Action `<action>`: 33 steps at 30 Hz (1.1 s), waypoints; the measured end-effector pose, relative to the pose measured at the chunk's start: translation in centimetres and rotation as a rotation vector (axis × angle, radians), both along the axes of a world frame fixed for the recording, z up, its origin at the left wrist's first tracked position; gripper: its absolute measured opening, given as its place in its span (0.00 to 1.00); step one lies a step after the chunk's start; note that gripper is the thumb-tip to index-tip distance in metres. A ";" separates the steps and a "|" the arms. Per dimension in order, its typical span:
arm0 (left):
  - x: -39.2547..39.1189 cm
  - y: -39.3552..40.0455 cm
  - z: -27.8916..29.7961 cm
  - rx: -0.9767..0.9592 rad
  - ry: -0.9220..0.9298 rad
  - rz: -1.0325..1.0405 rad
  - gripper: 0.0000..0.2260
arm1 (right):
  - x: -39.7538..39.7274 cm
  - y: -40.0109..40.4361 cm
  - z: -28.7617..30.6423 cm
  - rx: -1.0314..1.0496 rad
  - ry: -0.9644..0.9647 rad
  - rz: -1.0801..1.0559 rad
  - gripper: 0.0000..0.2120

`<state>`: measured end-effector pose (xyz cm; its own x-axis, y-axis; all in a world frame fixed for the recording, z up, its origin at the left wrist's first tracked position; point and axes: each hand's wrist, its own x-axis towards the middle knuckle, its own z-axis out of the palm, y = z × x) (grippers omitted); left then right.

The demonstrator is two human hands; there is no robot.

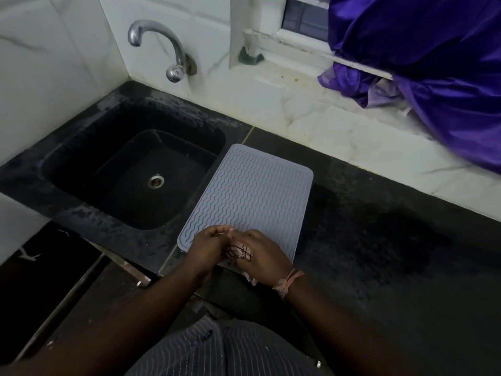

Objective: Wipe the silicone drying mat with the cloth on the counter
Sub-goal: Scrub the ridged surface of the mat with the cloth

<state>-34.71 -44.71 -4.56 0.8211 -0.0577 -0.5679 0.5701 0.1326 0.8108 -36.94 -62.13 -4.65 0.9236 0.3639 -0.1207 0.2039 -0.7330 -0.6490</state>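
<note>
A grey silicone drying mat (pixel 252 191) with a wavy ribbed surface lies on the black counter, just right of the sink. At its near edge a small white cloth with dark lines (pixel 240 251) is bunched between both hands. My left hand (pixel 207 246) holds the cloth from the left with curled fingers. My right hand (pixel 264 255) grips it from the right, and a scrap of cloth shows under the right wrist. Most of the cloth is hidden by the hands. The near edge of the mat is covered by them.
A black sink (pixel 141 172) with a metal drain sits left of the mat, under a chrome tap (pixel 162 47). Dark speckled counter (pixel 379 240) stretches right. Purple fabric (pixel 433 63) hangs over the white window ledge at the back right.
</note>
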 end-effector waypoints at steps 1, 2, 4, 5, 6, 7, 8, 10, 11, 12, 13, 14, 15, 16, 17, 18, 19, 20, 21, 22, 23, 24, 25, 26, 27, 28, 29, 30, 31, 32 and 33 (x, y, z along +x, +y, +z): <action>0.1 0.1 -0.2 0.114 -0.040 -0.004 0.09 | 0.3 0.2 -0.4 -0.026 -0.014 0.021 0.30; 0.1 0.2 -0.4 0.280 -0.104 -0.024 0.09 | 0.5 0.5 -0.7 -0.064 -0.041 0.037 0.28; 0.1 0.6 -0.5 0.616 -0.241 -0.105 0.08 | 0.7 1.3 -1.2 -0.160 -0.107 0.060 0.26; 0.2 0.7 -0.6 0.768 -0.284 -0.169 0.08 | 0.7 1.7 -1.5 -0.214 -0.143 0.064 0.24; 0.2 0.9 -0.6 0.896 -0.304 -0.238 0.10 | 0.7 2.0 -1.7 -0.268 -0.170 0.063 0.23; 0.1 1.2 -0.7 0.991 -0.311 -0.298 0.10 | 0.7 2.3 -1.9 -0.306 -0.182 0.060 0.21; -0.2 1.4 -0.6 1.048 -0.324 -0.338 0.10 | 0.8 2.5 -2.0 -0.321 -0.180 0.062 0.19; -0.6 1.8 -0.3 1.092 -0.392 -0.386 0.09 | 1.5 2.5 -2.0 -0.278 -0.147 0.115 0.16; -0.8 2.0 -0.1 1.108 -0.428 -0.425 0.08 | 2.0 2.3 -1.9 -0.244 -0.122 0.154 0.14; -0.9 2.2 0.2 1.129 -0.448 -0.473 0.08 | 2.6 2.0 -1.7 -0.215 -0.105 0.189 0.13; -0.8 2.3 0.5 1.148 -0.452 -0.516 0.09 | 3.3 1.7 -1.5 -0.197 -0.099 0.211 0.13; -0.7 2.4 0.7 1.159 -0.446 -0.547 0.10 | 4.1 1.4 -1.3 -0.193 -0.095 0.222 0.14; -0.6 2.5 0.9 1.160 -0.432 -0.569 0.12 | 4.9 1.2 -1.3 -0.199 -0.089 0.222 0.14; -0.4 2.7 1.1 1.152 -0.418 -0.589 0.13 | 5.8 1.0 -1.3 -0.210 -0.089 0.213 0.13; -0.4 2.8 1.2 1.142 -0.409 -0.611 0.14 | 6.8 0.6 -1.3 -0.218 -0.099 0.196 0.12; -0.3 2.8 1.2 1.133 -0.405 -0.636 0.14 | 7.8 0.1 -1.4 -0.217 -0.104 0.164 0.11; -0.3 2.9 1.3 1.124 -0.402 -0.651 0.14 | 8.9 -0.6 -1.5 -0.201 -0.100 0.113 0.11; -0.2 3.0 1.2 1.113 -0.395 -0.656 0.14 | 10.1 -1.2 -1.5 -0.177 -0.090 0.048 0.11; 0.0 3.1 1.2 1.104 -0.388 -0.655 0.15 | 11.2 -1.8 -1.6 -0.155 -0.080 -0.015 0.11; 0.1 3.1 1.1 1.101 -0.381 -0.651 0.15 | 12.0 -2.1 -1.7 -0.146 -0.069 -0.069 0.12; 0.3 3.1 1.1 1.101 -0.375 -0.643 0.15 | 12.6 -2.2 -1.7 -0.154 -0.059 -0.110 0.13; 0.4 3.2 1.0 1.099 -0.371 -0.632 0.14 | 12.7 -2.0 -1.7 -0.169 -0.057 -0.133 0.14; 0.4 3.3 0.9 1.094 -0.374 -0.620 0.14 | 12.4 -1.5 -1.5 -0.174 -0.059 -0.137 0.15; 0.4 3.3 0.8 1.088 -0.385 -0.608 0.14 | 11.7 -1.0 -1.2 -0.163 -0.052 -0.127 0.18; 0.3 3.3 0.6 1.091 -0.407 -0.599 0.14 | 10.6 -0.5 -0.9 -0.133 -0.037 -0.106 0.21; 0.2 3.3 0.5 1.108 -0.441 -0.594 0.14 | 9.2 0.1 -0.8 -0.088 -0.017 -0.073 0.23; 0.1 3.4 0.2 1.132 -0.476 -0.589 0.15 | 7.7 0.7 -0.7 -0.060 -0.012 -0.013 0.20; 0.1 3.5 0.0 1.154 -0.500 -0.582 0.16 | 6.2 1.4 -0.8 -0.067 -0.026 0.066 0.16; 0.4 3.6 -0.1 1.165 -0.506 -0.581 0.16 | 4.9 1.9 -0.9 -0.101 -0.053 0.145 0.12; 0.7 3.7 -0.3 1.170 -0.502 -0.595 0.16 | 4.0 2.2 -1.0 -0.129 -0.078 0.201 0.10; 1.0 3.8 -0.4 1.177 -0.495 -0.620 0.16 | 3.8 2.2 -1.1 -0.141 -0.090 0.225 0.10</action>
<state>-33.75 -40.87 -4.99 0.9630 -0.1787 -0.2018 -0.0854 -0.9124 0.4003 -33.14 -59.92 -5.74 0.8307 0.5467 -0.1053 0.4244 -0.7441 -0.5159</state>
